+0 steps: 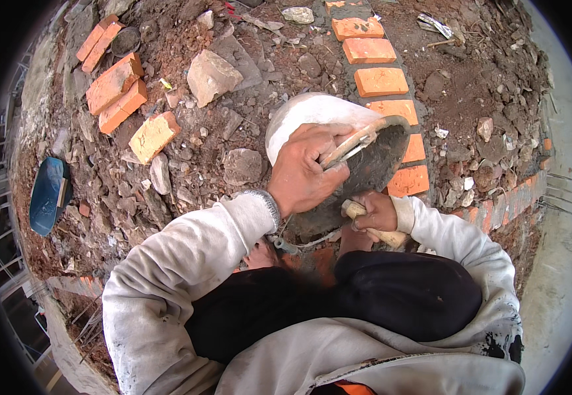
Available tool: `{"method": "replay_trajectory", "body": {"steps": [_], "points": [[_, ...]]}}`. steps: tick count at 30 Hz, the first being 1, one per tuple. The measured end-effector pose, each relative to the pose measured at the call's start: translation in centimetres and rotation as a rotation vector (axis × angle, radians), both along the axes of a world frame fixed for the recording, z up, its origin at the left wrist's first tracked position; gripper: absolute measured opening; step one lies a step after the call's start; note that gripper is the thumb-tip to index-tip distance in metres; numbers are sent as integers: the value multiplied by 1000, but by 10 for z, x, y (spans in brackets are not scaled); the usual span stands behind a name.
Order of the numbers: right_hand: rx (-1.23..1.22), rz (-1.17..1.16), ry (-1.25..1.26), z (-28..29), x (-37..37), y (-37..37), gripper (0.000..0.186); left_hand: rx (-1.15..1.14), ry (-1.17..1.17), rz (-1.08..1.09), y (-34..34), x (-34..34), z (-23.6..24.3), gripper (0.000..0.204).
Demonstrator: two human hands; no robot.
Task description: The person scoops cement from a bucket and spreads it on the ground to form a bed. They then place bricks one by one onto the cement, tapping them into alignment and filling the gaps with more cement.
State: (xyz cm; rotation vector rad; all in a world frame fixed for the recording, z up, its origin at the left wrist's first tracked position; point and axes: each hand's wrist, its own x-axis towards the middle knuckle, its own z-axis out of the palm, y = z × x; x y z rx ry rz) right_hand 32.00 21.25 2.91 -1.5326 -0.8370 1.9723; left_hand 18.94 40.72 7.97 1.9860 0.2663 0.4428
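Observation:
A white bucket [309, 113] is tipped toward me just above my lap, its inside grey and caked with mortar. My left hand [309, 168] is closed round the bucket's rim, with the fingers over the edge and a piece of the bail beside them. Below the bucket's mouth, my right hand [379, 212] is closed round a pale wooden handle [391, 238]. The working end of that tool is hidden, so its kind does not show. Just beyond the bucket runs a row of orange bricks [381, 82] set in grey mortar.
Loose bricks [116, 83] and a large stone [212, 78] lie on rubble-strewn soil at the left. A blue plastic scoop-like container [47, 197] rests farther left. Rebar ends [566, 191] stick out of a brick edge at the right, beside a concrete strip [566, 263].

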Motion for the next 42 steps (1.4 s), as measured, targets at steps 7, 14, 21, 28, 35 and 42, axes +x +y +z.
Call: {"method": "replay_trajectory", "body": {"steps": [7,14,21,28,35,42], "points": [[63,-336,405,25,11,-4,29,-61,70,126,39,0,-1,20],[172,-218,-375,16,25,-3,10,-273,140,275,68,8,-6,24],[35,-403,42,61,54,-10,21,-325,186,335,89,19,-15,17],[267,-653,-191,87,130,37,38,-427,216,375,91,23,-13,17],[158,-345,-1336,-37,237,154,48,-448,148,362,87,30,-15,13],[88,-167,-1608,11,283,123,52,-410,187,355,93,25,-7,23]]}}
